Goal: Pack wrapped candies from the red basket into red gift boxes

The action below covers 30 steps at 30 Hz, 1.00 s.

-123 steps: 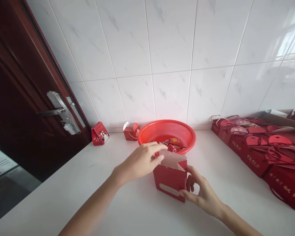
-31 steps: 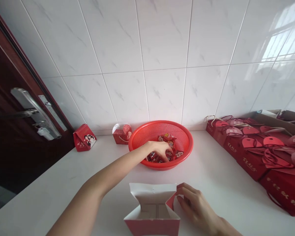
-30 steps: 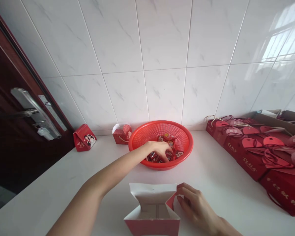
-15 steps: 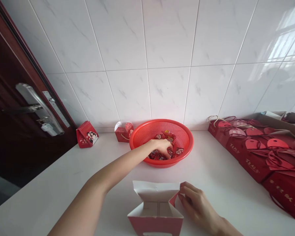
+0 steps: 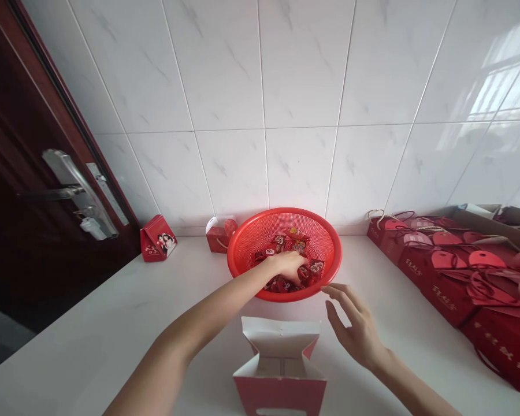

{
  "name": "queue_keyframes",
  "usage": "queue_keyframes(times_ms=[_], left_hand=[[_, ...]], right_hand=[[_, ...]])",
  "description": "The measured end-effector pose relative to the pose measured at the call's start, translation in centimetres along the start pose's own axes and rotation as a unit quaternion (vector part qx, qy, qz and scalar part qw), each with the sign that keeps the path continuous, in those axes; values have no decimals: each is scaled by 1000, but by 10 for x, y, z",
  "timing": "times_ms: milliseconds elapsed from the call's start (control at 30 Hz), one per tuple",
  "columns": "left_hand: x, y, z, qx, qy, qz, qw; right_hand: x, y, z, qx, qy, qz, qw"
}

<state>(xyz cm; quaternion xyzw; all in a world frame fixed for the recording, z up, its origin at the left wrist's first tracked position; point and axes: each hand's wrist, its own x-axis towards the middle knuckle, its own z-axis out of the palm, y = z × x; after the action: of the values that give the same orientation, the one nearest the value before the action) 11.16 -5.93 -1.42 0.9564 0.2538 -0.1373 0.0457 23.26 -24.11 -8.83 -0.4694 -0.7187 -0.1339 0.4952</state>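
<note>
A red plastic colander (image 5: 242, 234) holds several red-wrapped candies (image 5: 315, 269). Reaching down into it, my left hand (image 5: 289, 266) has its fingers curled among the candies; the fingertips are partly hidden, so I cannot tell what is in the grip. My right hand (image 5: 357, 326) hovers just off the colander's front right rim, thumb and fingers apart, holding nothing. In front of the colander stands a red paper gift box (image 5: 281, 396) with its top flaps spread and its white inside showing. Neither hand touches this box.
At the right, several finished red gift boxes (image 5: 442, 289) with cord handles stand in rows by a cardboard carton (image 5: 481, 222). A small printed red box (image 5: 156, 240) and another little red box (image 5: 219, 237) sit near the tiled wall. A dark door (image 5: 60, 173) is at the left.
My right hand has let go of the gift box's side flap and moved forward towards the colander rim. My left hand stays among the candies, slightly shifted. The camera view has shifted a little.
</note>
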Motion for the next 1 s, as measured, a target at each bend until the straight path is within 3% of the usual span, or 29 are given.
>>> queue_keyframes(times_ms=[233,433,633,767,1000], left_hand=[[-3,8,7,14,19,-36,999],[-4,8,12,7,76,-15,997],[8,5,14,-16,135,-10,991],[21,-8,9,-37,120,-5,992],[31,-30,4,-89,70,13,993]], right_hand=[[29,11,13,-67,-41,-82,993],[7,10,21,-115,-20,-117,986],[-7,20,36,-189,-17,-89,978],[-8,32,47,-201,-34,-57,977],[-3,37,60,-197,-7,-52,979]])
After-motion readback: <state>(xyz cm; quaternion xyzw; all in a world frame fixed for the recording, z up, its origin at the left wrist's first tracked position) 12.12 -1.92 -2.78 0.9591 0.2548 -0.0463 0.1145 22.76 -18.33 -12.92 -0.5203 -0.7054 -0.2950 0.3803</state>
